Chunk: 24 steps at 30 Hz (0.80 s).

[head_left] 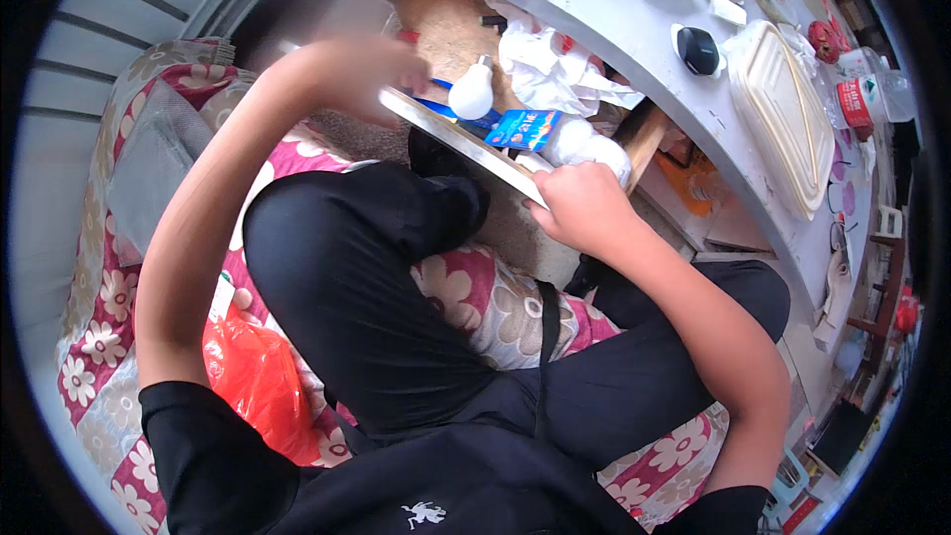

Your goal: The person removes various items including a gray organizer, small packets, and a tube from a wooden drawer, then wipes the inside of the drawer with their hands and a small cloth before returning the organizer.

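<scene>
An open wooden drawer point(464, 145) juts out from under the white table in front of me. My right hand point(586, 206) is closed over the right end of its front board, thumb and fingers on the edge. My left hand point(371, 64) is smeared by motion above the drawer's left end, so its fingers and anything in them cannot be made out. Inside the drawer lie a white light bulb point(473, 89), a blue packet point(522, 129), crumpled white tissue or plastic point(540, 67) and a rounded white wrapped thing point(589, 151) close to my right hand.
The white table point(634, 50) curves above the drawer, bearing a lidded cream container point(783, 114), a black round-topped object point(697, 50) and a plastic bottle with a red label point(860, 101). A red plastic bag point(258, 386) lies on the flowered cover point(109, 302) beside my crossed legs.
</scene>
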Motion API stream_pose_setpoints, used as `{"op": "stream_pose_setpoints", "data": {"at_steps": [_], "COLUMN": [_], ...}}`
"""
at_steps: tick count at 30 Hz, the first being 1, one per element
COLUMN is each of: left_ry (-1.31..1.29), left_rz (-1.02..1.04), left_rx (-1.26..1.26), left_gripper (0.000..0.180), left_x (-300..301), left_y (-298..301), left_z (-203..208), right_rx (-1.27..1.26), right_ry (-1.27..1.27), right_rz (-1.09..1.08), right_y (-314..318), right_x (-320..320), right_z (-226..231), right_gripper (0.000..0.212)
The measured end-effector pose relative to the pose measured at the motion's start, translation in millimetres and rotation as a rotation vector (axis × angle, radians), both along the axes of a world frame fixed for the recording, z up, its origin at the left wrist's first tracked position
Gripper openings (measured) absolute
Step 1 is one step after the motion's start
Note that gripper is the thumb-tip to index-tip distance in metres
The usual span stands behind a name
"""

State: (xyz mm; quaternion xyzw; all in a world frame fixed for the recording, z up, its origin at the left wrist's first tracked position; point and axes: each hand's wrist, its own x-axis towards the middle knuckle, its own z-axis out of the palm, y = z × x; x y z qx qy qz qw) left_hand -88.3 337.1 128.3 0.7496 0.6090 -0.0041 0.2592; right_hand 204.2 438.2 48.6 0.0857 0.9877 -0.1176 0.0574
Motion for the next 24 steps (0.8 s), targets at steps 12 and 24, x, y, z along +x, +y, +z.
{"op": "stream_pose_setpoints", "data": {"at_steps": [12, 24], "left_ry": [-0.041, -0.617], "left_rz": [0.342, 0.723], "left_rx": [0.697, 1.077], "left_gripper": [0.039, 0.014], "left_x": [18.6, -3.5], "left_y": [-51.2, -64.1], "left_z": [-112.7, -105.4], "right_rx": [0.000, -0.265], "right_ry": [-0.003, -0.030], "right_rz": [-0.093, -0.207], "right_y": [-4.3, 8.1], "right_x": [6.2, -61.8], "right_z": [4.6, 53.8], "right_gripper": [0.030, 0.050]}}
